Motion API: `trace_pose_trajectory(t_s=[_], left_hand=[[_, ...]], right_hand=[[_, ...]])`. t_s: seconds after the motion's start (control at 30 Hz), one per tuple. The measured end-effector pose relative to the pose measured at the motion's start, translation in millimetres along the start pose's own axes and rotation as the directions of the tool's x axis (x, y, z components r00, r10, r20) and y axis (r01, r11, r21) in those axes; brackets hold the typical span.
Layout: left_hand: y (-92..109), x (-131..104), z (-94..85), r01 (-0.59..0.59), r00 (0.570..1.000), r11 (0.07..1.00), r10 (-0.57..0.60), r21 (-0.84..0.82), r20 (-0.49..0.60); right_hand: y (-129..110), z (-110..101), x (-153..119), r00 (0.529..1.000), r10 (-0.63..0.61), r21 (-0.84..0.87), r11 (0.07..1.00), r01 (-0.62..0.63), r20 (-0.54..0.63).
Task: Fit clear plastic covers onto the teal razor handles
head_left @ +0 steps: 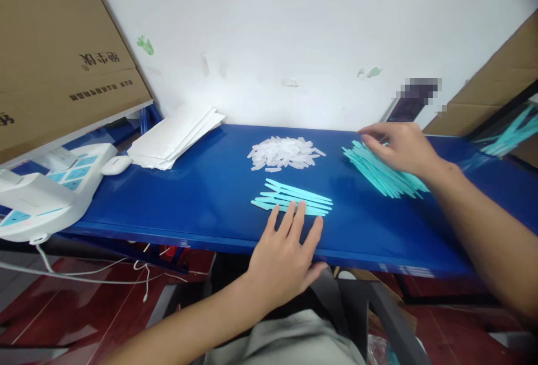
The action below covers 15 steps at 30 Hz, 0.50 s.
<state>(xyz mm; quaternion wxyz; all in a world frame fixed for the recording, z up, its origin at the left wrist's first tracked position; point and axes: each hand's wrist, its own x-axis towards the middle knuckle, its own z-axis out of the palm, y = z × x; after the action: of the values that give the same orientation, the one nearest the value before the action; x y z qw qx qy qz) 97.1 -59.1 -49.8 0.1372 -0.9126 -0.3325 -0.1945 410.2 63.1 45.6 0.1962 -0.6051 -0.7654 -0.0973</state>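
Several slim turquoise sticks [294,192] lie side by side near the middle of the blue table. My left hand [288,247] rests at their near side, fingers spread, fingertips touching the nearest sticks. To the right is a larger pile of turquoise sticks [380,173]. My right hand [393,143] is over the far side of that pile, thumb and forefinger stretched to the left; the other fingers are partly hidden, and whether it holds a stick cannot be made out. A heap of small whitish translucent pieces [283,153] sits behind the row.
White envelope-like sheets [174,136] are stacked at the back left. Beside them are a small white case [116,165] and a white power strip [79,180] with cables. Cardboard [63,56] stands at the left. A dark phone-like object [409,101] leans on the wall.
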Motion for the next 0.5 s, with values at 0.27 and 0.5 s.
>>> trace_pose_trajectory(t_s=[0.27, 0.5], left_hand=[[1, 1, -0.4, 0.021, 1.000, 0.998, -0.022, -0.054, -0.012], [1, 5, -3.5, 0.046, 0.998, 0.996, -0.043, -0.078, 0.038]], right_hand=[[31, -5, 11, 0.938, 0.057, -0.078, 0.996, -0.032, 0.343], [28, -13, 5, 0.825, 0.211, -0.148, 0.977, -0.155, 0.525]])
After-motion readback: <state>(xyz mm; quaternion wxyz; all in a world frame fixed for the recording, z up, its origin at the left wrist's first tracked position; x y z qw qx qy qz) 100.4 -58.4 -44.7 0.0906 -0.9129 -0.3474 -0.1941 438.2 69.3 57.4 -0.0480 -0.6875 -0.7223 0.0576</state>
